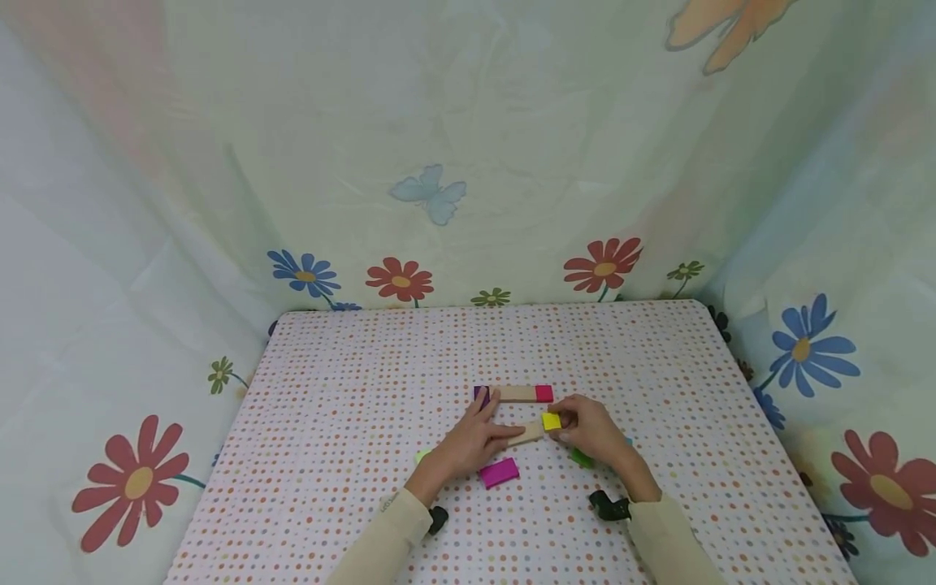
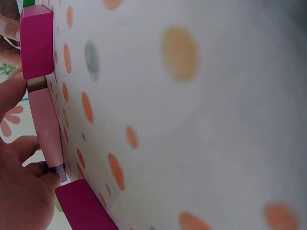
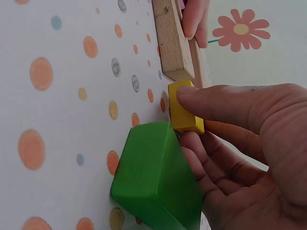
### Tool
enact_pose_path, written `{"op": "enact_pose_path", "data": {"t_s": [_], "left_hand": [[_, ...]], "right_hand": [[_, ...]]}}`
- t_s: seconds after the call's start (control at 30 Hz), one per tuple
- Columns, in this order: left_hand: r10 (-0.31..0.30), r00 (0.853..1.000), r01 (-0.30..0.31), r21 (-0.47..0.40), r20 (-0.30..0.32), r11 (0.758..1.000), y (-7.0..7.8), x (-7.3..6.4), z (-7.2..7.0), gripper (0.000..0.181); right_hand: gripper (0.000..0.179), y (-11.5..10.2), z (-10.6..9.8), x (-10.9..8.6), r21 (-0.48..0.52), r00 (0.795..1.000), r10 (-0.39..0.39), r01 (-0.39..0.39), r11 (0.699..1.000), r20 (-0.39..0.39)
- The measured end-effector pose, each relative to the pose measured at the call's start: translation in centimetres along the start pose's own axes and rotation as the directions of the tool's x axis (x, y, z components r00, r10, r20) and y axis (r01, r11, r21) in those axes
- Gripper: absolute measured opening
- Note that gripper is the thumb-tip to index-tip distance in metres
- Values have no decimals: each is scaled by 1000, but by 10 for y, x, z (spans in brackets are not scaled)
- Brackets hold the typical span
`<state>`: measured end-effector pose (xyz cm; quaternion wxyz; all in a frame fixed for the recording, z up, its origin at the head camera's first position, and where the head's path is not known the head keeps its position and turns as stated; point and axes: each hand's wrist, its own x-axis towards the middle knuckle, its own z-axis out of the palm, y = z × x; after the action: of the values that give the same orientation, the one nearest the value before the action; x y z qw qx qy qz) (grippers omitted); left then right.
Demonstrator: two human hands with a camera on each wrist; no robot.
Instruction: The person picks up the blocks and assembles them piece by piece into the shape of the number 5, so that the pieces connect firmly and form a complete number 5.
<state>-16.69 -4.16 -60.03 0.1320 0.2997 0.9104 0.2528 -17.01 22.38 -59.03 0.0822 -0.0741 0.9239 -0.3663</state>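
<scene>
Near the middle of the table, my right hand [image 1: 594,431] pinches a small yellow block [image 3: 184,108] between thumb and fingers. The yellow block is at the right end of a plain wooden block [image 1: 528,433]. My left hand [image 1: 468,440] is spread, its thumb touching that wooden block and its other fingers reaching to a dark purple block [image 1: 480,393]. Behind, a longer plain wooden block [image 1: 515,394] lies between the purple block and a pinkish-red block [image 1: 544,394]. A green block [image 3: 153,167] lies beside my right hand, partly covered in the head view.
A magenta block [image 1: 500,473] lies in front, between the forearms. Part of a lime block [image 1: 422,457] shows beside my left wrist, and a bit of blue [image 1: 629,441] beyond my right. The dotted tabletop [image 1: 351,366] meets a flowered curtain [image 1: 512,162] at the back.
</scene>
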Motion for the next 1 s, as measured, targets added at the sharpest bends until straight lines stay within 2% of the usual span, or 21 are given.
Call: {"op": "enact_pose_path", "data": {"t_s": [0.13, 0.3, 0.67, 1.0], "left_hand": [[11, 1000, -11, 20, 6, 1000, 1, 2, 4, 38], [-5, 1000, 5, 46, 1, 999, -1, 3, 3, 39], [-5, 1000, 5, 17, 4, 1000, -2, 3, 1, 38], [3, 1000, -3, 30, 3, 1000, -3, 3, 1, 39]], "right_hand": [[35, 1, 0, -2, 14, 1000, 11, -11, 1000, 1], [35, 0, 1, -2, 32, 1000, -9, 10, 999, -12], [34, 2, 3, 0, 39, 999, 16, -15, 999, -31], [37, 2, 3, 0, 41, 999, 31, -30, 999, -21]]}}
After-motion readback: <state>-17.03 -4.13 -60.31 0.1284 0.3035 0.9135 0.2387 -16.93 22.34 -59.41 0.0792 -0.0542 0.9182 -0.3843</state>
